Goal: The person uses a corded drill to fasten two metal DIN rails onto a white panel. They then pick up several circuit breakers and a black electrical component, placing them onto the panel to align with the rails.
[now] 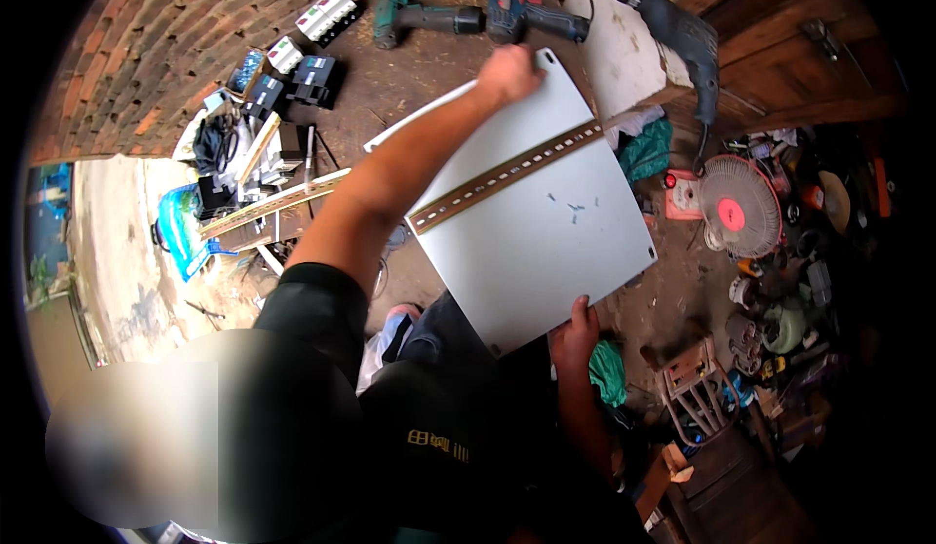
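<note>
A white flat panel (556, 252) with dark slots at its corners lies tilted in front of me, its far part over the wooden table. Across it runs a slotted metal rail (507, 175). Several small screws (573, 207) lie loose on the bare part to the right of the rail. My left hand (511, 74) reaches over the panel and is closed at its far edge; the fingertips are hidden. At the near right edge, my right hand (575, 333) grips the panel, thumb on the edge and the other fingers mostly hidden.
Two cordless drills (429, 19) (531, 16) lie at the table's far edge, with a corded drill (682, 37) on a white block. Circuit breakers (327, 15) and another slotted rail (278, 203) are leftward. A fan (736, 208), a wooden chair (697, 388) and clutter stand right.
</note>
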The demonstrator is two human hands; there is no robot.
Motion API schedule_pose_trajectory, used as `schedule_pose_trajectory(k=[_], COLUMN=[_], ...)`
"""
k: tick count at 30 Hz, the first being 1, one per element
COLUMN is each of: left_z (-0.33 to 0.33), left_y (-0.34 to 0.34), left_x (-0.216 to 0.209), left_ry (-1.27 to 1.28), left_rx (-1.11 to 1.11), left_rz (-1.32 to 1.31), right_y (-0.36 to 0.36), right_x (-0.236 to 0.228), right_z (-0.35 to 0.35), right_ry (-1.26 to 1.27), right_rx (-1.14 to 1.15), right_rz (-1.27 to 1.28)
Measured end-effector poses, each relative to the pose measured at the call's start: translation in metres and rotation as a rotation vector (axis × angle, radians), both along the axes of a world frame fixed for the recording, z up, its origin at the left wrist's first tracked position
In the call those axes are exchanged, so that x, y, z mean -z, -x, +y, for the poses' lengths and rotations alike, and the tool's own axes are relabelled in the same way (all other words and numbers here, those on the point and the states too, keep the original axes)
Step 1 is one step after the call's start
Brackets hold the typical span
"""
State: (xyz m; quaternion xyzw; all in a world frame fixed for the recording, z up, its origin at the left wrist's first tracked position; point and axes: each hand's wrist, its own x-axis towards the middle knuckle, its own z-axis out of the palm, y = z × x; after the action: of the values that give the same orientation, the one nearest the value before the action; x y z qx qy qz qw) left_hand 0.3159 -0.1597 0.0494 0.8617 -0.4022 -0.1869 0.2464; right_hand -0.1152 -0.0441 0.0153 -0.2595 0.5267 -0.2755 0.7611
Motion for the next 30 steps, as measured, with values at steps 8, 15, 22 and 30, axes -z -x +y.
schedule_pose_trajectory(k=[8,15,22,30], left_z=[-0.026,-0.008,0.059,0.115], left_y=[0.026,0.012,0.038,0.102], left_x=[0.022,0.021,-0.005,-0.006], left_ry=[0.121,0.204,0.334,0.303], left_rx=[0.016,0.162,0.205,0.446], left_rz=[-0.108,-0.136,-0.231,-0.116], right_y=[-0.006,-0.041,-0.06,-0.074], right_x=[0.006,-0.001,0.002,-0.005], right_z=[0.018,0.035,0.047,0.051], right_ry=[-0.084,-0.171,-0.247,-0.257], right_rx=[-0.024,-0.067,-0.209,-0.262], right_rz=[-0.076,-0.217,-0.295,-0.257])
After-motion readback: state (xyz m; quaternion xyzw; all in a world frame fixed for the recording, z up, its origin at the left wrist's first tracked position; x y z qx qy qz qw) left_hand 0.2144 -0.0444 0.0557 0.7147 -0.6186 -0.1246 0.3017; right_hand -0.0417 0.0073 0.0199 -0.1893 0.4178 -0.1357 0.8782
